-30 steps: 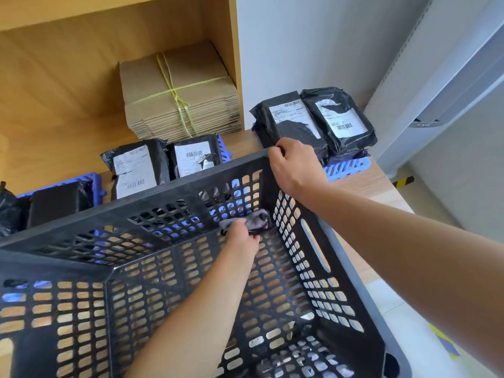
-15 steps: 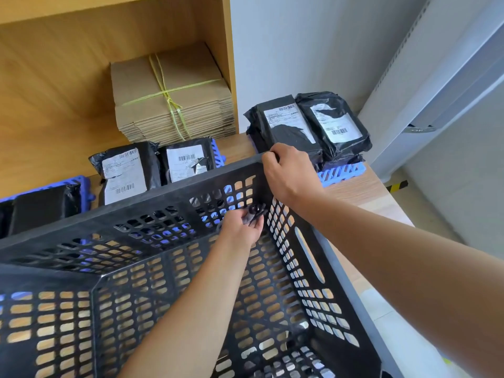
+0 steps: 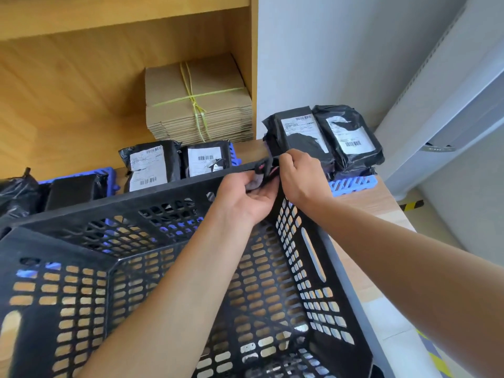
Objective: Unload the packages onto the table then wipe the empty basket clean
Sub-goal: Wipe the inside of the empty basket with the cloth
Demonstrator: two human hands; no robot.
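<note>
With packages unloaded onto the table, wiping under way: basket empty and tilted, left hand pinching cloth at far rim corner, right hand gripping that rim; other surfaces presumably left.

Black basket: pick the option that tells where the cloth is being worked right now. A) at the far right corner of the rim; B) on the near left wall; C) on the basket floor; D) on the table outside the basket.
A: the left hand presses the grey cloth at the far right corner of the black basket rim, beside the right hand gripping that corner.
</note>
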